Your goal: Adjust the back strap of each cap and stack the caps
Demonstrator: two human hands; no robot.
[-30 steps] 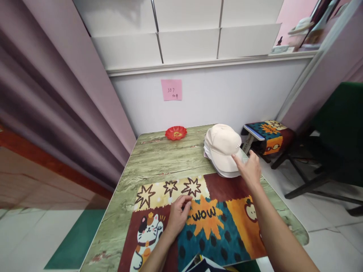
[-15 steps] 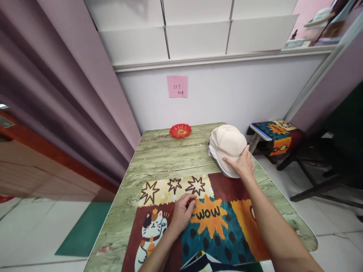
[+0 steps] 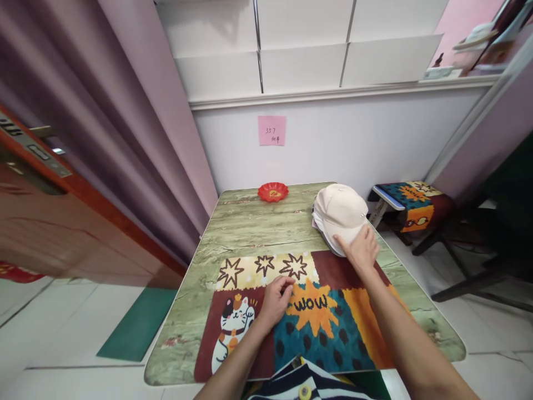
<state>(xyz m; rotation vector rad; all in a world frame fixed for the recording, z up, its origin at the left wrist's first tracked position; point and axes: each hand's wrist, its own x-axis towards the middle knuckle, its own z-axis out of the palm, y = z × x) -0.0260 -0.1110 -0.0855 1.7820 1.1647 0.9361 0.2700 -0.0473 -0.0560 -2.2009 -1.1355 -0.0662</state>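
A cream baseball cap [image 3: 339,205] lies at the right of the table, stacked on other caps whose edges show beneath it. My right hand [image 3: 361,249] grips the right side of its brim, thumb on top; the fingertips on the far side are partly hidden. On the patterned placemat [image 3: 341,350], my left hand [image 3: 277,300] rests between the cat drawing and the "WOW" burst. Its fingers are loosely bent with a gap at the thumb, and nothing is in them.
A red scalloped dish [image 3: 273,192] stands at the table's [image 3: 250,222] back edge. Behind it, a pink note [image 3: 272,130] is stuck on the wall. A small stool [image 3: 410,200] with a matching cover and a dark chair [image 3: 495,244] are on the right; a wooden door [image 3: 83,222] is on the left.
My right hand has slid from the cap's right side down toward its brim. The left hand stays on the placemat. The whole view has shifted slightly.
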